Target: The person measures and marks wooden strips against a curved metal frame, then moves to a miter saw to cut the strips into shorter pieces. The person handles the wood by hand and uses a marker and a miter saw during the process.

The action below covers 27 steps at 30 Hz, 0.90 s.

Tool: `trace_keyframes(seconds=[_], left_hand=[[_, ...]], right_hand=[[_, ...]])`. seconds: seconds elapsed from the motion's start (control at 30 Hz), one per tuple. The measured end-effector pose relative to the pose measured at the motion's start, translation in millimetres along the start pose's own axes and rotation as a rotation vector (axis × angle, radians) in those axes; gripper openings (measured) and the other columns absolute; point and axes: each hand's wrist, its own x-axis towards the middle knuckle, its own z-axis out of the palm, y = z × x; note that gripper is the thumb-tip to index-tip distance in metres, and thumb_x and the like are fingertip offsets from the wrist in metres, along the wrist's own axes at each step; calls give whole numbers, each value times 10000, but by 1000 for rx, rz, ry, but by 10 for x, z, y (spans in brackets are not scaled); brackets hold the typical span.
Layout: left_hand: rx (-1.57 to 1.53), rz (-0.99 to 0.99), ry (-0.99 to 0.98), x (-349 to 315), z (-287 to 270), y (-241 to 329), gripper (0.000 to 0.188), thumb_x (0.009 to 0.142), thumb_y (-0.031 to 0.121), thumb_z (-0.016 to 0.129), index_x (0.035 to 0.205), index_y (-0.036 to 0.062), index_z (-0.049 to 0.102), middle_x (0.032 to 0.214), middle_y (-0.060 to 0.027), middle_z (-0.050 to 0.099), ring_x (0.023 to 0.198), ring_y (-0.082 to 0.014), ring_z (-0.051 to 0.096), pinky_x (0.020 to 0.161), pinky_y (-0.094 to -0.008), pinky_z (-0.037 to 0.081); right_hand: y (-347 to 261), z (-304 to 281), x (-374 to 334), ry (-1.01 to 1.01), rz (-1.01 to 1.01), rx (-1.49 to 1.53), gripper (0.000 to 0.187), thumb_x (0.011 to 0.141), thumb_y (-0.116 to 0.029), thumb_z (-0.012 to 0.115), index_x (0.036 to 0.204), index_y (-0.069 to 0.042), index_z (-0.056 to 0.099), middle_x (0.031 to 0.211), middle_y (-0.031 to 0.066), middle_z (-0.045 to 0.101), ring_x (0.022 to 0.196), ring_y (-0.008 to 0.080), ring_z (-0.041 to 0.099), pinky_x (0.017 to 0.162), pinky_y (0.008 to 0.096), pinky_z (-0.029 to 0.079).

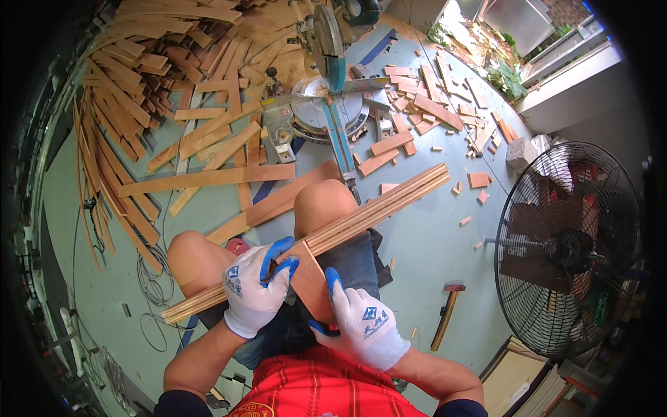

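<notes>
Both my hands wear white knit gloves with blue fingertips. A stack of long, narrow plywood strips (389, 203) lies slantwise across my thighs. A short, flat reddish-brown board (314, 281) rests with its far end against the strips. My left hand (257, 288) is closed over the strips, its thumb and forefinger curled at the short board's left edge. My right hand (365, 330) grips that board from the right, the thumb along its edge and the other fingers partly hidden beneath.
A miter saw (330, 104) stands on the floor ahead. Long boards (118, 125) are heaped at the far left, short offcuts (438, 111) scattered at the far right. A black floor fan (566, 250) stands at right, near a hammer (447, 316). A cable (154, 281) lies coiled at left.
</notes>
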Motion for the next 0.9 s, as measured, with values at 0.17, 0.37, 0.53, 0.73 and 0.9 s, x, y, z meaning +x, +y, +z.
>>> trace_keyframes(seconds=[0.17, 0.37, 0.53, 0.73, 0.9], left_hand=[[-2, 26, -2, 16, -4, 11, 303, 926, 121, 841, 1204, 9, 799, 1024, -202, 791, 888, -386, 762, 802, -429, 599], [21, 36, -7, 35, -11, 21, 309, 921, 134, 843, 1196, 0, 798, 1018, -206, 790, 892, -388, 761, 807, -440, 601], [17, 28, -2, 17, -7, 31, 312, 916, 144, 847, 1186, -3, 796, 1002, -205, 787, 881, -389, 756, 802, -445, 598], [25, 77, 20, 26, 7, 12, 316, 912, 149, 852, 1182, -5, 795, 990, -199, 786, 874, -390, 753, 797, -444, 596], [21, 117, 37, 22, 9, -11, 322, 911, 150, 853, 1186, -6, 791, 991, -203, 785, 876, -392, 753, 802, -445, 598]], right_hand=[[-3, 22, 2, 29, -3, -11, 1000, 889, -428, 878, 1618, 101, 444, 938, 162, 672, 849, 316, 709, 731, 413, 603], [24, -249, 1, 112, 24, 56, 826, 918, -330, 875, 1588, 13, 535, 1034, 196, 704, 894, 361, 728, 754, 434, 609], [262, -762, 80, 559, -138, 335, 623, 1141, -524, 541, 1237, 58, 742, 1050, 158, 733, 886, 257, 755, 771, 371, 589], [206, -642, 340, 397, -50, 606, 304, 1038, -236, 744, 1192, 23, 782, 973, 202, 756, 841, 370, 747, 768, 406, 594], [200, -445, 512, 380, -74, 595, 275, 995, -195, 815, 1178, 8, 786, 981, 183, 761, 855, 368, 739, 780, 402, 587]])
